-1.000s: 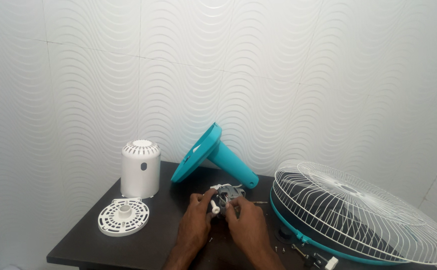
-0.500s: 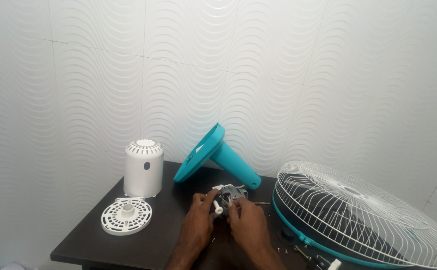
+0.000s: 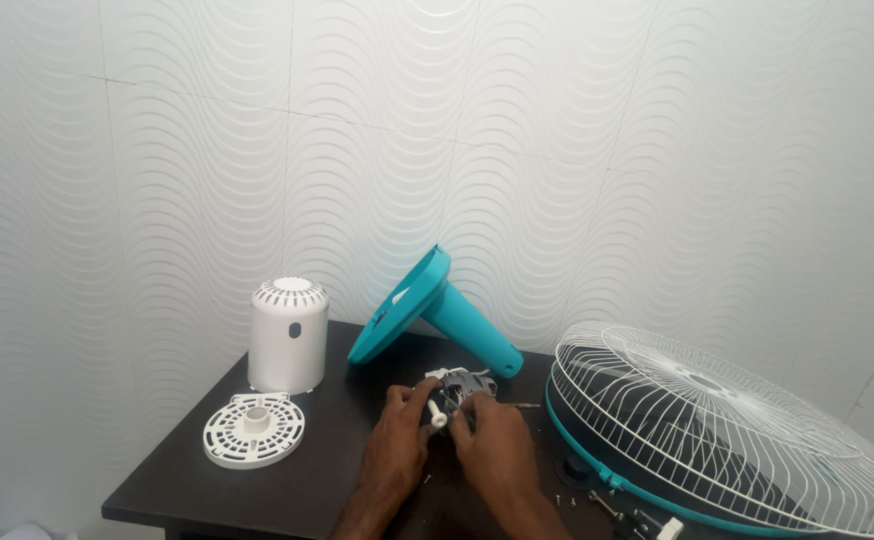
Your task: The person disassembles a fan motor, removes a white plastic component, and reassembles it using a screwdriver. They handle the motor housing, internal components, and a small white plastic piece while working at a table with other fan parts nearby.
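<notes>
Since the earlier frames, nothing on the table is changing place; both hands are staying together on the motor, and only the view is drifting a little.

At the far left, a white cover is standing upright near the wall on the dark table. Just in front of it, nearer the left edge, a white slotted disc is lying flat.

Right of the cover, a teal stand is lying tipped over, its round base tilting up toward the wall and its neck pointing down to the right.

In the middle, close to the near edge, the left hand is wrapping its fingers around the left side of the motor, which is resting on the table just below the end of the stand's neck. A short white shaft is sticking out of the motor toward the viewer, between the thumbs. The right hand is pressing in on the motor's right side, closed on it, knuckles touching those of the left.

Small screws are lying scattered on the table beside the right hand.

At the far right, a white wire guard with a teal rim is lying tilted, overhanging the table's right edge.
</notes>
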